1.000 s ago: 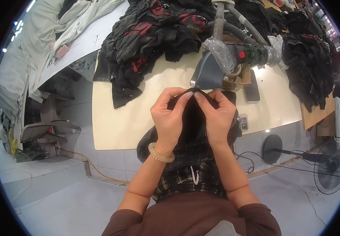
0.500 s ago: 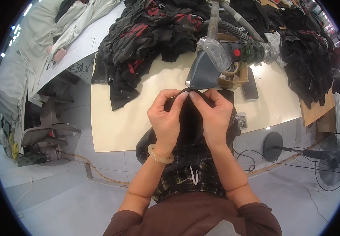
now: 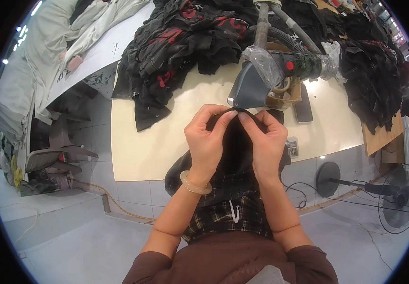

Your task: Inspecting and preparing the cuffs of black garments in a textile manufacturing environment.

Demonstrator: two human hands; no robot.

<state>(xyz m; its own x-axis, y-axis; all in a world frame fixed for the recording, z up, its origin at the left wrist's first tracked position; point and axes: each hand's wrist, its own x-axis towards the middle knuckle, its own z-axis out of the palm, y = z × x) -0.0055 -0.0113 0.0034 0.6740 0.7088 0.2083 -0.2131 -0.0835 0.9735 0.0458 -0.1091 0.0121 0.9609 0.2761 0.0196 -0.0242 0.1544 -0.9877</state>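
The left hand (image 3: 207, 137) and right hand (image 3: 268, 139) have edged slightly rightward past the grey-blue device (image 3: 251, 87), both closed in a pinch on the black cloth (image 3: 236, 142) at frame centre, leaving its gripped edge just below-right of the device's tip.

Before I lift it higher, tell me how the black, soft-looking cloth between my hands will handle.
The black, soft-looking cloth will probably be floppy, since it bends at the pinched edge and drapes below. It is likely light, as that edge looks thin. It seems unlikely to slip, with the left hand and right hand both pinching it.
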